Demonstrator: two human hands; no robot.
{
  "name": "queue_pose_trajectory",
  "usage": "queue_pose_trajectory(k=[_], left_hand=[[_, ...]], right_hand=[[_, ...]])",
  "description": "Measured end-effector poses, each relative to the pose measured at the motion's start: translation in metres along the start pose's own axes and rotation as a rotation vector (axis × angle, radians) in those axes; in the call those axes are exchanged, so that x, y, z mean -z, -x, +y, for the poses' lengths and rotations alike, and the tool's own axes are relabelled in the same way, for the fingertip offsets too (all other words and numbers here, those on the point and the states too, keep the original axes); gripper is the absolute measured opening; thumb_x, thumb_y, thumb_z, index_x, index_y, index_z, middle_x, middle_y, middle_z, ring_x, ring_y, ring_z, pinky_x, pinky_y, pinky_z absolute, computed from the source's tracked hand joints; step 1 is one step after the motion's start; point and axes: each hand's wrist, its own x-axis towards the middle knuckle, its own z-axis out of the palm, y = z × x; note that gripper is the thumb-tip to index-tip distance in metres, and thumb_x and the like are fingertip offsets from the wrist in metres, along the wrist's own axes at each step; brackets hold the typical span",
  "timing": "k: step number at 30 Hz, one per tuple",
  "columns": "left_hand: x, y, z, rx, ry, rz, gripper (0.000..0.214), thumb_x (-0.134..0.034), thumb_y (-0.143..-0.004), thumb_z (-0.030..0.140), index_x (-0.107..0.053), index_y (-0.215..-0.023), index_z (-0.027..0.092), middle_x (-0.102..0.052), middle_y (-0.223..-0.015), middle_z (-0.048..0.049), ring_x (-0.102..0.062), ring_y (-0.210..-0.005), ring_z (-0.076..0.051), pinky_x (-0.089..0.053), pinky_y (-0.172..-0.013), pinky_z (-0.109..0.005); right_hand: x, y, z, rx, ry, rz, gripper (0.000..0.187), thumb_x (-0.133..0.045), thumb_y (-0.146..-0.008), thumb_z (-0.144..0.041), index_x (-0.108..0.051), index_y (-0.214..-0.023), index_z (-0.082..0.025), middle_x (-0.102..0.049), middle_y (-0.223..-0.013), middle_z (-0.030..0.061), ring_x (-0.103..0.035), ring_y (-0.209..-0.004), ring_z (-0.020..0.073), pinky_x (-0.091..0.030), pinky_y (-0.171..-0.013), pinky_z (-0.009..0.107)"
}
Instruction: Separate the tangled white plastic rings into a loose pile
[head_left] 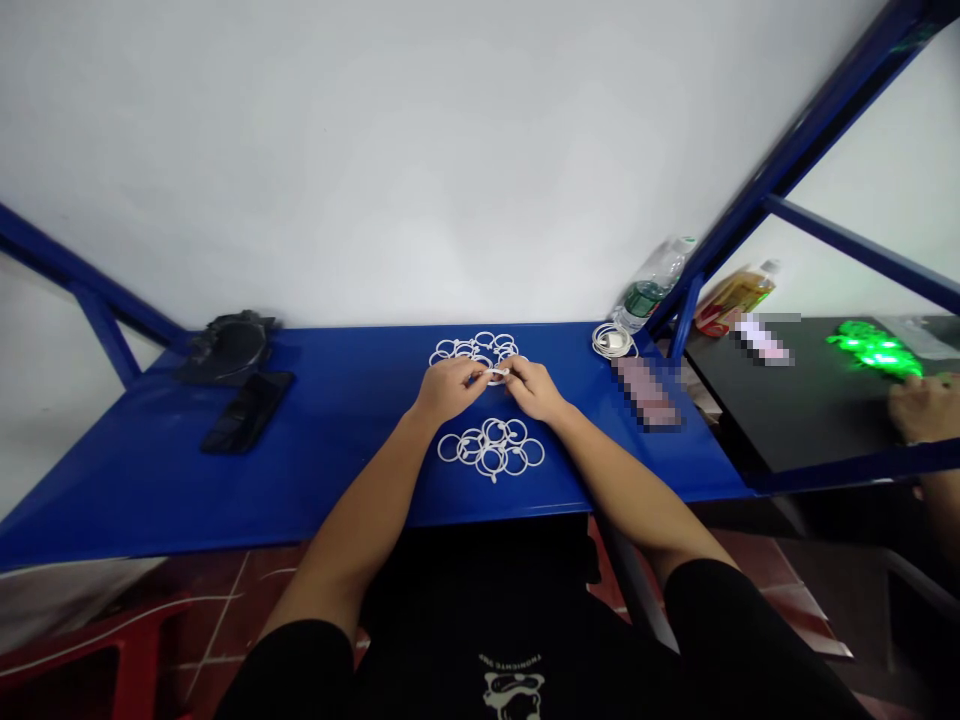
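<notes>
Between my hands is a thin white ring (495, 382), its near edge pinched from both sides. My left hand (448, 390) is closed, with thumb and finger on the ring's left part. From the right, my right hand (536, 388) grips the same ring with closed fingertips. Just beyond my hands lies a loose group of similar white rings (486, 338), partly hidden by my fingers. A second group of white rings (491, 460) is spread nearer to me, overlapping, several with a small tab.
On the blue table (337, 430) lie a black phone (247, 410) and a dark round object (229, 345) at left. At right are a coiled white cable (611, 341), a water bottle (646, 295) and a blurred flat item (646, 392). Another person's hand (926, 408) rests by green-lit items (874, 348).
</notes>
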Motion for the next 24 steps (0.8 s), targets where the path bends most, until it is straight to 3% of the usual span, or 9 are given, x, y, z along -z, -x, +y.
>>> queue_pose_trajectory(k=[9, 13, 15, 17, 19, 21, 24], left_hand=[[0.001, -0.001, 0.005, -0.001, 0.09, -0.146, 0.026, -0.059, -0.102, 0.038, -0.077, -0.094, 0.022, -0.074, -0.083, -0.0025, -0.065, -0.074, -0.015, -0.048, -0.072, -0.027], [0.002, -0.001, -0.006, 0.091, 0.044, -0.077, 0.023, -0.064, -0.099, 0.04, -0.077, -0.09, 0.022, -0.076, -0.082, -0.0024, -0.066, -0.072, -0.016, -0.048, -0.071, -0.028], [0.002, 0.0, -0.015, 0.161, -0.013, -0.009, 0.022, -0.068, -0.096, 0.04, -0.077, -0.087, 0.022, -0.075, -0.081, -0.0033, -0.067, -0.073, -0.017, -0.048, -0.072, -0.029], [0.002, 0.0, -0.024, 0.234, -0.046, 0.035, 0.017, -0.073, -0.093, 0.038, -0.079, -0.093, 0.022, -0.077, -0.083, -0.0042, -0.069, -0.075, -0.019, -0.05, -0.073, -0.03], [0.001, 0.001, -0.03, 0.284, -0.039, 0.014, 0.023, -0.077, -0.089, 0.035, -0.079, -0.108, 0.022, -0.078, -0.086, -0.0038, -0.07, -0.077, -0.02, -0.051, -0.075, -0.03], [0.0, 0.001, -0.031, 0.297, -0.015, -0.039, 0.034, -0.08, -0.087, 0.034, -0.076, -0.12, 0.023, -0.079, -0.088, -0.0028, -0.071, -0.077, -0.02, -0.052, -0.076, -0.03], [0.0, 0.001, -0.024, 0.265, 0.003, -0.075, 0.032, -0.077, -0.089, 0.034, -0.077, -0.118, 0.022, -0.079, -0.088, -0.003, -0.072, -0.078, -0.02, -0.053, -0.077, -0.031]], right_hand=[[0.0, -0.001, -0.002, -0.022, -0.02, 0.035, 0.023, -0.042, -0.09, -0.017, -0.064, -0.09, -0.021, -0.068, -0.076, 0.0026, -0.064, -0.074, 0.0197, -0.05, -0.076, 0.032], [0.004, -0.002, -0.008, -0.062, 0.0, 0.149, 0.031, -0.051, -0.094, -0.024, -0.066, -0.121, -0.021, -0.073, -0.11, 0.008, -0.064, -0.074, 0.0187, -0.052, -0.076, 0.033], [0.007, -0.003, -0.009, -0.067, 0.027, 0.171, 0.029, -0.058, -0.093, -0.026, -0.067, -0.121, -0.021, -0.072, -0.114, 0.0088, -0.061, -0.071, 0.0169, -0.052, -0.074, 0.033], [0.011, -0.004, -0.008, -0.031, 0.027, 0.06, 0.019, -0.062, -0.092, -0.025, -0.072, -0.108, -0.02, -0.074, -0.106, 0.0069, -0.061, -0.071, 0.0162, -0.051, -0.073, 0.031], [0.013, -0.004, -0.007, 0.019, 0.008, -0.135, 0.014, -0.067, -0.089, -0.024, -0.074, -0.101, -0.02, -0.074, -0.1, 0.0049, -0.063, -0.075, 0.0161, -0.05, -0.073, 0.03], [0.013, -0.005, -0.007, 0.047, -0.002, -0.323, 0.017, -0.073, -0.086, -0.024, -0.076, -0.103, -0.02, -0.074, -0.099, 0.0037, -0.064, -0.078, 0.0156, -0.05, -0.074, 0.029], [0.009, -0.004, -0.009, 0.057, 0.0, -0.49, 0.02, -0.08, -0.085, -0.029, -0.079, -0.103, -0.021, -0.072, -0.098, 0.0031, -0.064, -0.079, 0.0149, -0.049, -0.075, 0.028]])
